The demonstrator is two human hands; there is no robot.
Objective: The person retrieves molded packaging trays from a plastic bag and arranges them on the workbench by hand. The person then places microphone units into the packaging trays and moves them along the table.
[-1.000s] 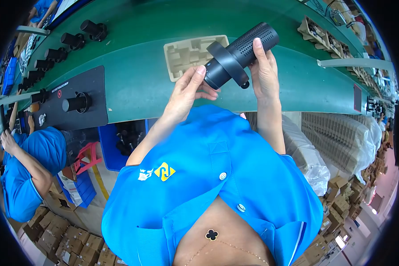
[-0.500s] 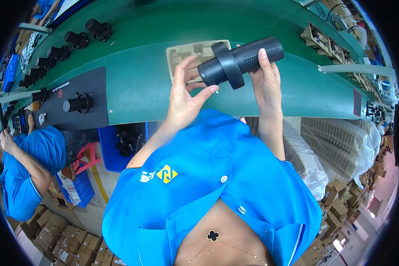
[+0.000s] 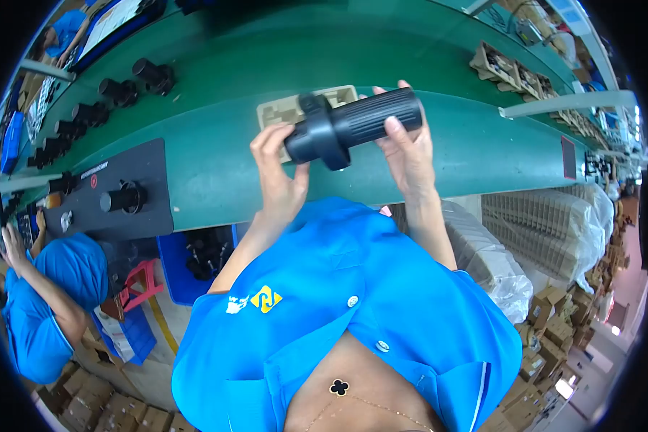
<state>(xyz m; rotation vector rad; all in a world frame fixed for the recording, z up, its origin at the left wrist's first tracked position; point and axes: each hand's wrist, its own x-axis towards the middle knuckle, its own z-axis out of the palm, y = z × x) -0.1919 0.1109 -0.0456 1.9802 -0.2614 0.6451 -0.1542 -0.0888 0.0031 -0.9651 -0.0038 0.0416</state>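
Observation:
A black cylindrical device (image 3: 367,119) with a wide ring around it is held level above the green bench by both hands. My left hand (image 3: 279,169) grips its plain left end between thumb and fingers. Around the ribbed right end, my right hand (image 3: 408,147) is closed, thumb in front and fingers behind. Partly hidden by the device, a beige molded tray (image 3: 270,113) lies on the bench behind it.
On a dark mat (image 3: 151,209) at left stands a similar black device (image 3: 122,199). More line the conveyor (image 3: 223,57). A co-worker in blue (image 3: 50,302) sits left. Blue bin (image 3: 183,277) and wrapped tray stacks (image 3: 540,230) are below the bench edge.
The device has shifted left and rolled, so its ribbed side and the ring's lug now show. My left hand has gone from spread fingers to gripping the left end. The view has tilted slightly.

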